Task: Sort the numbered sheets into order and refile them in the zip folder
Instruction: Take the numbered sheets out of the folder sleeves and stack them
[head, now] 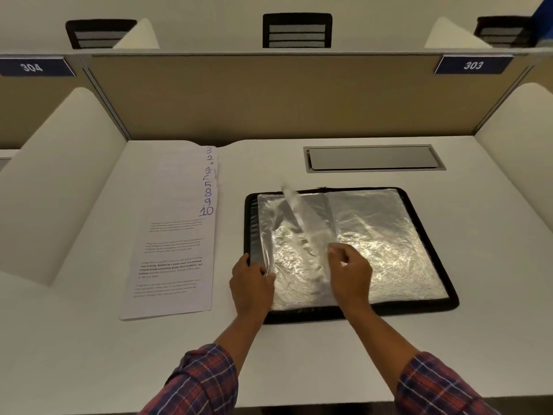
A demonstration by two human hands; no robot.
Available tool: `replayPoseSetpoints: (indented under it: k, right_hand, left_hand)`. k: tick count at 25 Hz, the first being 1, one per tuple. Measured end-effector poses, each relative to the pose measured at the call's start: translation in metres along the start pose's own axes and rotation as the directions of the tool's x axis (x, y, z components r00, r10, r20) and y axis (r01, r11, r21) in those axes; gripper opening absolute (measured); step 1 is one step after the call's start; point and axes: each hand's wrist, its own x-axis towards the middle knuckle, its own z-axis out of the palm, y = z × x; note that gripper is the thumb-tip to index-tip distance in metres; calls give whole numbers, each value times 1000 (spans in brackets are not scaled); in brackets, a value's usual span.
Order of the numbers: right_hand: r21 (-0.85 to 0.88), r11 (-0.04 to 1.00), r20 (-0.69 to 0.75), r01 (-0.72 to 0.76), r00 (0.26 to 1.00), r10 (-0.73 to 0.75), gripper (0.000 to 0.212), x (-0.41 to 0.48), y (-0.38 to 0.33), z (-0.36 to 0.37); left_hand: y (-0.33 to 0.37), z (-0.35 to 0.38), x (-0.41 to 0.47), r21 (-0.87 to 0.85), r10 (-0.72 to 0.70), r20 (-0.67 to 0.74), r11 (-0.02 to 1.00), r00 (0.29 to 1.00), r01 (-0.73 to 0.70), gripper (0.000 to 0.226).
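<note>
- The zip folder [404, 308] lies open on the counter [89, 354], straight ahead.
- The left hand [251, 280] grips the folder's left edge, with its fingers curled over it.
- The right hand [350, 271] appears to pinch a clear sleeve [294, 205] that stands part-turned and blurred.
- The numbered sheets [176, 235] lie fanned just left of the folder, long axis pointing away from the person. The left hand is nearer them, so it would likely fetch the first one.

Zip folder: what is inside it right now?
The open zip folder shows only shiny clear sleeves, no sheet visible in the top ones. Sleeves beneath are covered; their contents cannot be seen.
</note>
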Motion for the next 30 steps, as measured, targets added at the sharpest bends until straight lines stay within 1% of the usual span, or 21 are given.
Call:
replayPoseSetpoints:
  k: [2,5,6,9,11,12,13,14,15,16,17,18,19,20,22,23,24,26,27,28,30]
  right_hand:
    - [131,987,-78,-89,992,100,10,15,5,-25]
    - [268,941,-151,-207,956,253,9,38,17,-67]
    - [304,920,-163,-248,938,307,9,45,22,-81]
    - [357,847,-150,-394,871,468,8,65,44,-120]
    - [383,741,-90,-552,776,624,7,76,63,-141]
    - [394,684,-69,-614,722,688,11,80,71,-150]
    - [399,653,-73,-644,687,723,13,84,78,-158]
    - [386,658,-108,-646,677,728,14,87,82,-165]
    - [356,697,-166,-623,692,703,18,89,84,-170]
    - [309,757,-226,-576,728,647,22,90,84,-173]
    - [238,828,-268,-508,785,559,25,90,84,-175]
    - [140,895,-271,-423,853,445,28,89,83,-178]
    - [31,949,-235,-313,921,312,31,87,82,-179]
    - [-56,976,-162,-210,967,198,35,84,82,-178]
    - [-163,986,32,-39,998,45,45,82,81,-177]
    - [-231,970,147,71,988,-38,50,82,83,-175]
    - [-311,928,279,204,953,-116,55,80,86,-171]
    - [-448,778,524,441,834,-171,73,76,97,-164]
    - [-496,705,600,508,787,-144,82,75,103,-162]
    - [-542,642,641,542,761,-102,88,74,110,-163]
    - [-619,572,656,538,755,1,83,74,120,-170]
  left_hand:
    - [10,5,-1,-23,-71,-32,997,997,70,19]
    - [25,11,-2,-54,-82,-152,996,985,75,17]
    - [31,11,-4,-110,-90,-159,991,983,73,16]
    - [59,4,-11,-349,-192,-53,923,980,162,10]
    - [71,2,-13,-425,-259,-26,877,965,224,4]
    - [75,1,-13,-453,-289,-23,857,957,247,6]
    - [80,0,-14,-486,-320,-8,829,947,276,13]
    - [82,0,-15,-521,-359,18,793,933,315,22]
    - [84,-1,-16,-559,-406,50,745,913,362,29]
    - [84,-2,-15,-584,-449,77,703,890,406,28]
    - [85,-2,-14,-601,-474,91,675,876,428,18]
    - [89,-2,-14,-613,-485,101,657,869,438,10]
    - [94,-3,-14,-619,-483,113,650,868,442,7]
    - [100,-3,-14,-635,-478,122,636,870,438,7]
    - [117,-3,-16,-653,-445,145,628,884,423,6]
    - [127,-1,-18,-655,-423,152,634,893,412,7]
    - [137,1,-19,-655,-401,152,644,903,396,9]
    - [155,8,-20,-652,-357,140,668,924,357,12]
    - [165,12,-21,-650,-331,129,683,935,332,14]
    - [176,16,-22,-646,-304,117,700,946,305,16]
    - [199,25,-27,-632,-251,97,732,963,254,17]
